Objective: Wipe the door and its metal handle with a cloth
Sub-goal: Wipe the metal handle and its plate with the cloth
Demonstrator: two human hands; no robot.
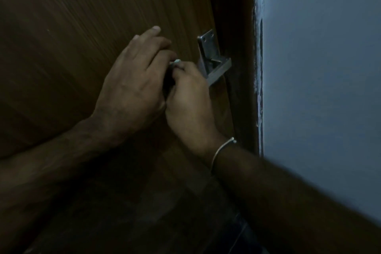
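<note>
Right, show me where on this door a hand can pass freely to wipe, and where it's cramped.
Free: the broad wood of the door above and left of the left hand. Crowded: around the metal handle, where the right hand grips its lever against the left hand; only a narrow strip lies between handle and door frame.

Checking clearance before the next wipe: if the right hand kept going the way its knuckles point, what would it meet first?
Probably the metal handle: the right hand points up and right, and the lever sits just beyond its fingers. Depth is unclear in this dim view.
</note>
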